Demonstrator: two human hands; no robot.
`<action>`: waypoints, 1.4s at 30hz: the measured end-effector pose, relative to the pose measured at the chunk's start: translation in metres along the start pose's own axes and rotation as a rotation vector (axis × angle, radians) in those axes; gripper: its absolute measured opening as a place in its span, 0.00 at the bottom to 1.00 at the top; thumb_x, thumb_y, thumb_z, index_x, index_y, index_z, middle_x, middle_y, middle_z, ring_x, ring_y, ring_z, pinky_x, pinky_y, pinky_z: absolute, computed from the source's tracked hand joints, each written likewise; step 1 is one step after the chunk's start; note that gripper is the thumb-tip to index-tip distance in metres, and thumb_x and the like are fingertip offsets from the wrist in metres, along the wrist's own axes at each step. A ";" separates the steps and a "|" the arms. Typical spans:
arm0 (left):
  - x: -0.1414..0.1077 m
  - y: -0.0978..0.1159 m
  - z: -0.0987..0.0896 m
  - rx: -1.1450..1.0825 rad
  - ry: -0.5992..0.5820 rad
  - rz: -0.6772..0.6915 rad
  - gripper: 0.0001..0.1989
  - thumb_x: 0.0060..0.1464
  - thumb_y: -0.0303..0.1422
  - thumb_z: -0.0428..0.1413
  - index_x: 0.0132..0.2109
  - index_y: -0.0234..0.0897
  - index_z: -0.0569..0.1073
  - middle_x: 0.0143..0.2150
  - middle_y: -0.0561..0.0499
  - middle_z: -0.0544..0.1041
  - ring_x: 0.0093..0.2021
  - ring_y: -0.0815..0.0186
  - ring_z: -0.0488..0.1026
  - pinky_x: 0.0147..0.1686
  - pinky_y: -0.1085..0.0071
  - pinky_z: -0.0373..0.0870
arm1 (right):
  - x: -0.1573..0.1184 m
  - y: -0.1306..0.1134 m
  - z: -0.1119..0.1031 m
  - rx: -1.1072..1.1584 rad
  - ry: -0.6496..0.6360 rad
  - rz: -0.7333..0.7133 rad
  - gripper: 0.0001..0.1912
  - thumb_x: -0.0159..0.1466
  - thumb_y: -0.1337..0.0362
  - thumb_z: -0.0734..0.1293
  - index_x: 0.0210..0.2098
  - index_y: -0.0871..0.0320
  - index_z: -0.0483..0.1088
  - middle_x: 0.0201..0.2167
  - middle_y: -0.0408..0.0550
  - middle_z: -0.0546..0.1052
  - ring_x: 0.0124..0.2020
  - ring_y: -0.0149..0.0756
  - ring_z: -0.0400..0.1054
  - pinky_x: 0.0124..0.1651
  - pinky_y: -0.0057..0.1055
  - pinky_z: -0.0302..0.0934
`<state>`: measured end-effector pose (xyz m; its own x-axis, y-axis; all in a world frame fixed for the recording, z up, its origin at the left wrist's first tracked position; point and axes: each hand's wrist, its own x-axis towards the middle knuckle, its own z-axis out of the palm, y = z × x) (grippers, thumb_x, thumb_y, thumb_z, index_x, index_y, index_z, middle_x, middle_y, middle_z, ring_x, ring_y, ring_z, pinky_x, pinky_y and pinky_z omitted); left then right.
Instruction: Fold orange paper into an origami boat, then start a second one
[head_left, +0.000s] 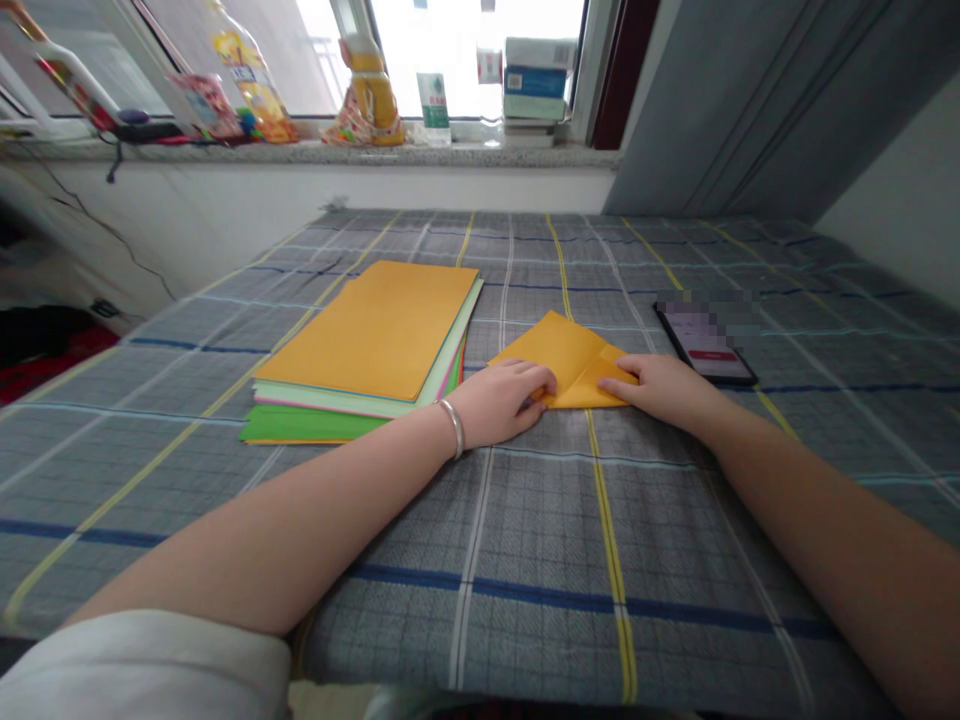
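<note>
As our left fingers [541,377] and right fingers [619,389] pinch folded orange paper [559,350] lying between them, they partly hide its edges.

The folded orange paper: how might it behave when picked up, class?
The folded orange paper should feel light, looking thin. Its visible crease may stiffen it somewhat. Its flap, touched by the right hand, might spring open if released.

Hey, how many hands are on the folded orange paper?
2: the left hand at the left side of the folded orange paper, the right hand at its right side. No others show.
</note>
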<state>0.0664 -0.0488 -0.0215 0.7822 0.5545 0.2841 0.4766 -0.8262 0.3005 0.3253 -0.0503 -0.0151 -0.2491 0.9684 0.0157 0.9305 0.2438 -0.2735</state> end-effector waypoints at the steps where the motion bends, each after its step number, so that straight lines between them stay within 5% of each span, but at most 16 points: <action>1: 0.000 0.001 -0.001 0.033 -0.018 0.030 0.13 0.61 0.30 0.51 0.52 0.34 0.71 0.46 0.45 0.77 0.46 0.61 0.72 0.50 0.62 0.70 | 0.000 0.000 0.000 -0.010 -0.002 0.006 0.17 0.62 0.49 0.62 0.27 0.54 0.69 0.27 0.48 0.77 0.29 0.40 0.68 0.29 0.34 0.54; 9: -0.002 0.004 0.000 0.224 -0.163 0.166 0.23 0.66 0.40 0.46 0.63 0.37 0.65 0.67 0.46 0.62 0.54 0.56 0.65 0.58 0.57 0.61 | -0.001 -0.008 0.001 -0.139 -0.013 0.101 0.18 0.63 0.48 0.59 0.29 0.54 0.68 0.30 0.50 0.78 0.31 0.42 0.70 0.27 0.33 0.51; 26: -0.003 0.013 -0.005 0.251 -0.239 0.120 0.29 0.65 0.45 0.45 0.68 0.37 0.58 0.68 0.49 0.63 0.57 0.55 0.62 0.58 0.60 0.57 | 0.001 -0.007 0.010 -0.097 0.115 0.142 0.15 0.63 0.52 0.60 0.31 0.55 0.70 0.30 0.50 0.77 0.31 0.43 0.70 0.29 0.36 0.55; 30: -0.003 0.014 -0.005 0.259 -0.243 0.111 0.29 0.65 0.45 0.45 0.68 0.35 0.58 0.67 0.49 0.63 0.57 0.54 0.62 0.58 0.59 0.57 | 0.000 -0.003 0.010 -0.014 0.317 -0.128 0.10 0.61 0.59 0.65 0.38 0.56 0.74 0.40 0.51 0.78 0.43 0.44 0.71 0.46 0.40 0.63; 34: -0.002 0.014 -0.003 0.254 -0.242 0.108 0.30 0.65 0.45 0.45 0.68 0.35 0.57 0.67 0.49 0.63 0.57 0.54 0.62 0.57 0.58 0.57 | -0.004 -0.005 0.007 0.028 0.203 -0.520 0.10 0.65 0.60 0.64 0.35 0.53 0.78 0.40 0.46 0.81 0.45 0.39 0.72 0.53 0.38 0.63; 42: -0.002 0.005 -0.008 0.146 -0.289 0.117 0.28 0.63 0.43 0.50 0.66 0.35 0.60 0.67 0.49 0.63 0.61 0.54 0.61 0.61 0.58 0.56 | -0.005 -0.007 0.008 0.058 0.175 -0.578 0.11 0.66 0.63 0.65 0.37 0.56 0.80 0.40 0.48 0.82 0.43 0.37 0.75 0.50 0.34 0.68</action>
<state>0.0636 -0.0533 -0.0130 0.9065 0.4209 0.0329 0.4126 -0.8998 0.1418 0.3183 -0.0568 -0.0209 -0.6571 0.6757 0.3342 0.6406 0.7342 -0.2249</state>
